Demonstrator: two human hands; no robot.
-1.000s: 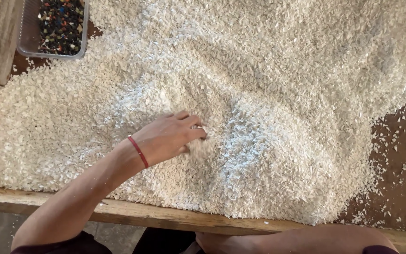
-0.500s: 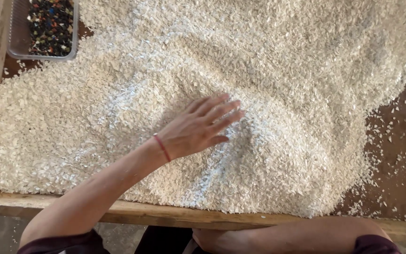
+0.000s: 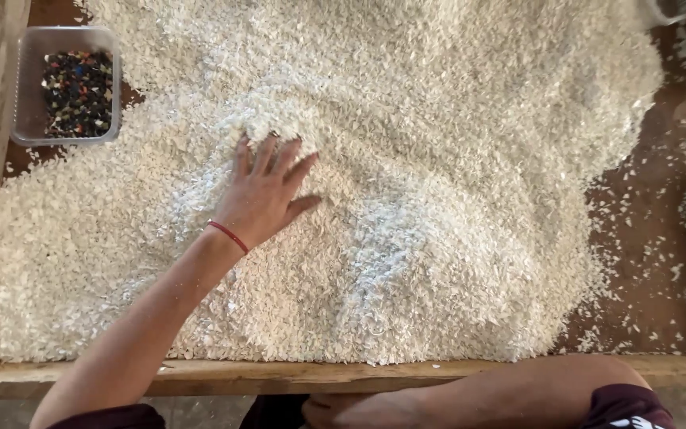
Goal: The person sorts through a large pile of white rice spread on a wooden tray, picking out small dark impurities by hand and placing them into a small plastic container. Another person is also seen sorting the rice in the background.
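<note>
The left hand [image 3: 263, 195] lies flat, fingers [image 3: 267, 155] spread open, on the white flakes [image 3: 438, 159]; sweeping thinly best exposes dark bits, while the right hand [image 3: 375, 409], resting below the bench [image 3: 470, 369], looks loosely curled.

Flakes [image 3: 438, 159] white to cream, tub [image 3: 25, 83] clear grey holding black bits [image 3: 79, 93] speckled red and blue, wrist band [image 3: 229, 237] red, table [image 3: 660, 270] dark brown, front rail [image 3: 279, 375] tan, sleeves [image 3: 625, 407] maroon
</note>
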